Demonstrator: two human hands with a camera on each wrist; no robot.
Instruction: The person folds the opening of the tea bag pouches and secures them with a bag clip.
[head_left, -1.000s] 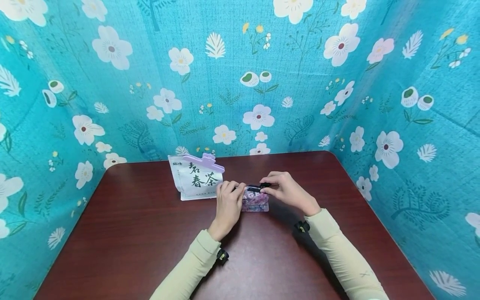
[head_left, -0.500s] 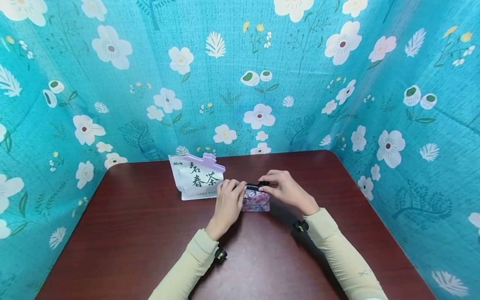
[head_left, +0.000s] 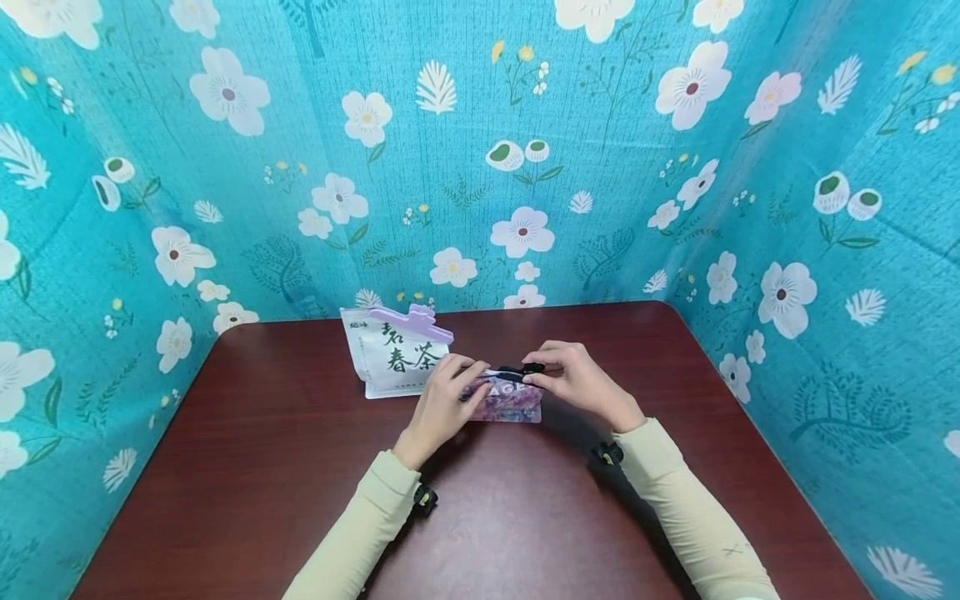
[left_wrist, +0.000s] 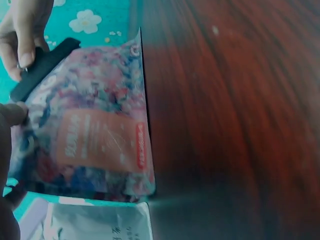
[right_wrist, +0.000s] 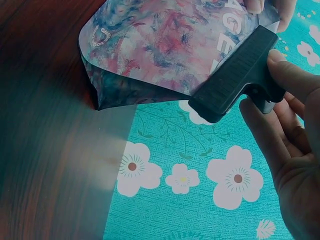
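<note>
A pink and purple patterned pouch (head_left: 517, 407) stands on the table toward the back. Across part of its top edge sits a black clip (right_wrist: 232, 75), its jaws over the film. My right hand (head_left: 577, 379) pinches the clip's handle between thumb and fingers. At the other end of the top edge, my left hand (head_left: 442, 400) pinches the pouch, thumb on the near face and fingers behind. An orange label (left_wrist: 97, 140) shows on the pouch in the left wrist view.
Left of the patterned pouch stands a white tea bag (head_left: 393, 358) with dark lettering and a purple clip (head_left: 412, 322) along its top; my left hand overlaps its right edge. A blue floral curtain (head_left: 465, 183) rises behind the dark wooden table (head_left: 495, 533).
My left hand has shifted left along the pouch's top, uncovering more of the pouch and overlapping the tea bag more. The right hand stays on the clip, nearly still.
</note>
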